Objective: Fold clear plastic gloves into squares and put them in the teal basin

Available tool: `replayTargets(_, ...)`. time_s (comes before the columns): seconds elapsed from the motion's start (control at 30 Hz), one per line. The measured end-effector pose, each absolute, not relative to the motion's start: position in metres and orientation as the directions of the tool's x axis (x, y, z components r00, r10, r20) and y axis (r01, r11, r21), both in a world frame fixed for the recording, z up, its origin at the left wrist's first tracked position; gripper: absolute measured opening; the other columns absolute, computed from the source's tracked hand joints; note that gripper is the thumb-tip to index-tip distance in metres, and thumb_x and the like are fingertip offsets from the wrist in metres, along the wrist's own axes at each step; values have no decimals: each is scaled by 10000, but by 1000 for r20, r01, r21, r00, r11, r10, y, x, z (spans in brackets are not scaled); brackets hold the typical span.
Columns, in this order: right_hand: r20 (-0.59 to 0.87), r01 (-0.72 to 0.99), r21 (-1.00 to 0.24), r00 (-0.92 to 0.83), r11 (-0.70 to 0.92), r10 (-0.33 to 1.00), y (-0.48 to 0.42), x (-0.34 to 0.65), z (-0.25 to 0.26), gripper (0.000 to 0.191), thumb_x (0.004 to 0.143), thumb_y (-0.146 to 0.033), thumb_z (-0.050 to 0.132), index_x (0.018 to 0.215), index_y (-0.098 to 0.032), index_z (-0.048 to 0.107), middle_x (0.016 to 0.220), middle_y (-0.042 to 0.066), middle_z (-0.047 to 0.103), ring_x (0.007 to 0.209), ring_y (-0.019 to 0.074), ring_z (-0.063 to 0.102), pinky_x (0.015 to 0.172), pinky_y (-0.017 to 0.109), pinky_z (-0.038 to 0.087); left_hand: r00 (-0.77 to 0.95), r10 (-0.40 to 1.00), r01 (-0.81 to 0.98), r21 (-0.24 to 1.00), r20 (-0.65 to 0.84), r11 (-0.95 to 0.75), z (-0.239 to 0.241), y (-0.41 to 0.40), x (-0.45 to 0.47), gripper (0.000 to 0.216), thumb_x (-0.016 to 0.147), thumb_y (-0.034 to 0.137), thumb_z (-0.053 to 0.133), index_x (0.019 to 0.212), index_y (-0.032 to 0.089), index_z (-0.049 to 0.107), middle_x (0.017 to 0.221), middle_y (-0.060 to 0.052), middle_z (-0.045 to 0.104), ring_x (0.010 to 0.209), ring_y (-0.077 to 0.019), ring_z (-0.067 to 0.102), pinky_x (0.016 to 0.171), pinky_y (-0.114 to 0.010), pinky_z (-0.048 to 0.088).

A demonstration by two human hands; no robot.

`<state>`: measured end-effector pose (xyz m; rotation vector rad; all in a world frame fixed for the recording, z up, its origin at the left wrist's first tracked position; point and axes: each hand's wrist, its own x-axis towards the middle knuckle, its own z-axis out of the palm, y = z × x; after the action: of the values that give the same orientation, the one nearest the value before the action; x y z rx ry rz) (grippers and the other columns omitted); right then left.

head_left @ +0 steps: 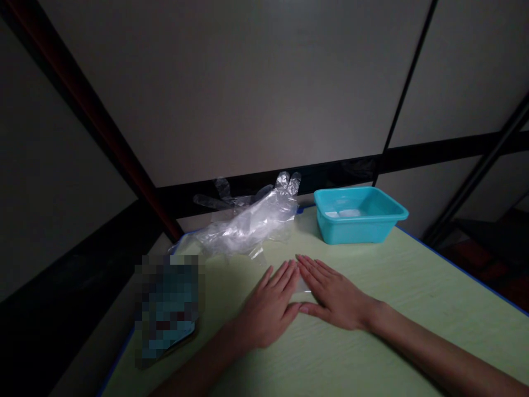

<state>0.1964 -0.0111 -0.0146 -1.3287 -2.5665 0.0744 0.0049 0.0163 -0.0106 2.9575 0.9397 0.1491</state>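
Note:
My left hand [268, 306] and my right hand [334, 295] both lie flat on the pale green table [413, 298], palms down, fingers stretched out. Their fingertips and thumbs meet and frame a small clear piece [303, 286] on the tabletop between them. Neither hand grips anything. Just beyond the fingertips lies a heap of clear plastic gloves [248, 220], with glove fingers sticking up at its far side.
A teal plastic basin [359, 215] holding water stands at the far right of the table. A blurred-out flat object [167, 306] lies at the table's left edge. A wall with dark trim runs right behind the table; the blue-edged table falls away left and right.

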Motion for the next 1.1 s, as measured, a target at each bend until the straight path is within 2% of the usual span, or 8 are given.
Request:
replayTargets(0.23, 272, 766, -191, -559, 613, 783, -10, 203, -9, 767, 815, -546, 395, 1344, -20, 217, 1386, 213, 219, 1288, 253, 184, 1032, 428, 231, 749, 642, 583, 297, 166, -756, -14, 20, 2, 708, 794, 284, 483, 1364, 100, 106, 1428, -137, 137, 1311, -213, 102, 1055, -385, 175)
replayTargets(0.3, 300, 736, -172, -594, 655, 746, -9, 208, -4, 629, 819, -478, 449, 1305, -94, 338, 1359, 167, 327, 1251, 241, 289, 1019, 439, 251, 726, 661, 573, 363, 191, -735, -14, 19, 1, 708, 766, 233, 506, 1361, 118, 139, 1418, -127, 191, 1301, -212, 155, 1050, -377, 204)
replayTargets(0.4, 357, 693, -101, -645, 714, 676, -9, 216, 1, 321, 835, -345, 491, 1091, -167, 564, 1206, 90, 531, 1115, 210, 460, 977, 413, 315, 700, 681, 565, 416, 216, -713, -14, 18, 1, 681, 743, 193, 517, 1346, 149, 202, 1387, -113, 281, 1272, -217, 245, 1035, -380, 248)
replayTargets(0.5, 405, 669, -16, -675, 743, 617, -9, 220, 3, 180, 841, -250, 497, 927, -163, 630, 1008, 63, 628, 958, 185, 536, 885, 356, 397, 696, 682, 563, 418, 224, -712, -14, 17, 1, 652, 738, 185, 518, 1329, 149, 244, 1350, -122, 348, 1234, -229, 319, 1018, -391, 276)
replayTargets(0.6, 409, 658, 41, -698, 752, 588, -9, 220, 4, 158, 850, -194, 482, 840, -149, 633, 878, 56, 645, 866, 171, 548, 807, 325, 426, 698, 678, 566, 404, 229, -719, -14, 17, 2, 638, 743, 188, 513, 1323, 151, 251, 1341, -124, 363, 1220, -231, 340, 1010, -400, 285)
replayTargets(0.87, 352, 672, 108, -715, 733, 604, -11, 217, 6, 200, 865, -146, 425, 820, -141, 619, 843, 66, 636, 835, 179, 534, 788, 336, 417, 709, 666, 568, 374, 231, -734, -13, 17, 3, 612, 754, 196, 499, 1313, 139, 258, 1332, -125, 374, 1212, -225, 346, 1004, -394, 294)
replayTargets(1.0, 315, 696, 58, -693, 716, 648, -11, 217, 6, 218, 859, -152, 405, 860, -147, 623, 920, 91, 630, 880, 204, 534, 807, 366, 412, 709, 662, 557, 383, 244, -737, -11, 17, 3, 598, 746, 188, 505, 1300, 137, 285, 1311, -119, 401, 1193, -224, 368, 1004, -384, 297)
replayTargets(1.1, 349, 708, -73, -642, 703, 683, -9, 215, 4, 214, 836, -149, 411, 901, -144, 614, 973, 105, 620, 943, 213, 528, 837, 365, 404, 692, 673, 547, 419, 262, -725, -11, 17, 4, 592, 735, 177, 514, 1290, 142, 311, 1292, -109, 425, 1173, -222, 391, 1001, -375, 303)
